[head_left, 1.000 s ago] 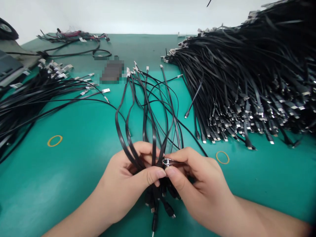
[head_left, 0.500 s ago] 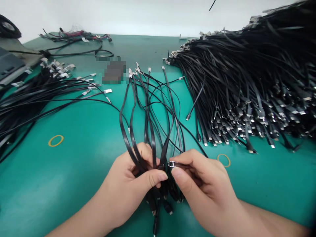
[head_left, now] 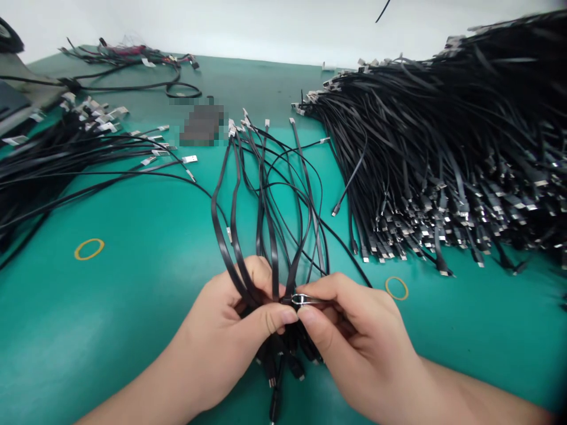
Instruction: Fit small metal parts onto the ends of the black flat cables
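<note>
My left hand (head_left: pixel 248 330) is closed around a bundle of flat black USB cables (head_left: pixel 274 248), thumb on top and pointing right. Its lower connectors (head_left: pixel 296 367) hang below the fingers, while silver plugs fan out on the green surface ahead. Between the thumb and forefinger of my right hand (head_left: pixel 358 330) is a small shiny metal tool (head_left: pixel 305 299) with a rounded, loop-like tip; the rest of it is hidden in the fist. Its tip meets a black cable part beside my left thumb. Whether it grips that part I cannot tell.
A tall heap of black cables (head_left: pixel 425 153) fills the right side. More cables (head_left: pixel 53 153) lie at left. Yellow rubber bands (head_left: pixel 89 249) rest on the green table (head_left: pixel 146 319) on both sides. A blurred dark object (head_left: pixel 201 125) and tangled wires (head_left: pixel 133 58) are farther back.
My right hand has shifted slightly left, bringing the metal tool's tip from just beside the cable part up against it. My left hand keeps its hold; the view has shifted a little.
</note>
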The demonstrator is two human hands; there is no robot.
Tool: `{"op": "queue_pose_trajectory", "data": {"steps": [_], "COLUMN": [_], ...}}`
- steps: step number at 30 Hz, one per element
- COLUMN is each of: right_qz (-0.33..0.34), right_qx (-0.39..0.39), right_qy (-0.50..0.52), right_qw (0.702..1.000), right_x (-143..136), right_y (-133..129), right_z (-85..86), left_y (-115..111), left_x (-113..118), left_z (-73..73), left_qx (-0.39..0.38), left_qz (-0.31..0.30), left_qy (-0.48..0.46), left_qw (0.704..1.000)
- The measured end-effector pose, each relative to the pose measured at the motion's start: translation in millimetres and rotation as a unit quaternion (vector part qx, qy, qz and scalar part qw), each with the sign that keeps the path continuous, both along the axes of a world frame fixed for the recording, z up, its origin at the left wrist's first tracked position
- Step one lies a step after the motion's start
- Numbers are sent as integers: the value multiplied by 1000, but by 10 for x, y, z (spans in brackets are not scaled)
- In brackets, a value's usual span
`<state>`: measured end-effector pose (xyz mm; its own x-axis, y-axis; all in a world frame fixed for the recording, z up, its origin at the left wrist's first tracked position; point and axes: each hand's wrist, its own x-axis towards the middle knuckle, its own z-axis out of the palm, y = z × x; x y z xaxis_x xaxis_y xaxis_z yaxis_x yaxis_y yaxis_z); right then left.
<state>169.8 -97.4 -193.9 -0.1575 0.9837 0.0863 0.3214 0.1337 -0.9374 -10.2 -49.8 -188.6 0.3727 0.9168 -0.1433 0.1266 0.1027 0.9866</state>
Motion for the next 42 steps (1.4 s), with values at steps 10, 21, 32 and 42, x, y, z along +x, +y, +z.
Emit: {"op": "queue_pose_trajectory", "data": {"steps": [10, 21, 32, 42], "right_qz": [14, 51, -59, -64], "right_qx": [9, 58, 89, 79], "right_qy": [-16, -82, 123, 61], "right_qw": [1000, 994, 987, 993], "right_x": [24, 62, -77, -46], "right_y": [-5, 58, 207, 196], "right_z": [-10, 35, -103, -29], "left_y": [-16, 14, 125, 32], "left_x": [-4, -5, -21, -24], "left_z": [-18, -29, -165, 26], "left_qx": [0, -5, 20, 46], "left_qz": [-10, -27, -71, -69], "left_qy": [-3, -11, -10, -26], "left_qw": [1000, 1000, 997, 996]}}
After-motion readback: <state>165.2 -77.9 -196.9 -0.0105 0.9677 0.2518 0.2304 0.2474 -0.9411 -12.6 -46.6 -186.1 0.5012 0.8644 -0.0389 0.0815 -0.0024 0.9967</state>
